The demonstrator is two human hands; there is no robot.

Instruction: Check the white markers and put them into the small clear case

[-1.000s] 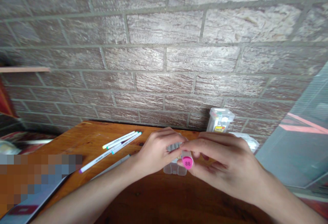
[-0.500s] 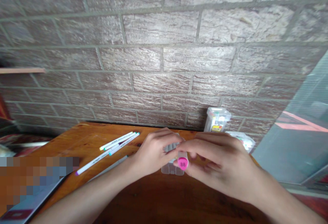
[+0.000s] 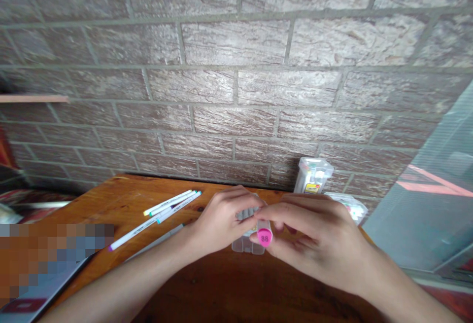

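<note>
A marker [image 3: 265, 237] with a bright pink numbered end points toward me, pinched between the thumb and fingers of my right hand [image 3: 318, 236]. Just left of it, my left hand [image 3: 221, 217] curls around a clear plastic case [image 3: 248, 246] on the wooden table. The case's grey slotted insert [image 3: 245, 213] shows between the two hands. The marker's far end is hidden, so I cannot tell whether it sits inside the case. Several white pens [image 3: 179, 206] with coloured ends lie left of my left hand, one purple-tipped pen [image 3: 135, 233] slanting nearer to me.
At the table's back right stand a clear container [image 3: 314, 175] of markers and a second clear box [image 3: 351, 208]. A brick wall [image 3: 210, 116] rises behind the table [image 3: 121, 190]. A flat dark-edged object [image 3: 66, 283] lies at the lower left, partly pixelated.
Both hands, the marker and the case hold nearly the same places. The marker's pink end has tilted or dropped very slightly; the camera view has shifted a little.
</note>
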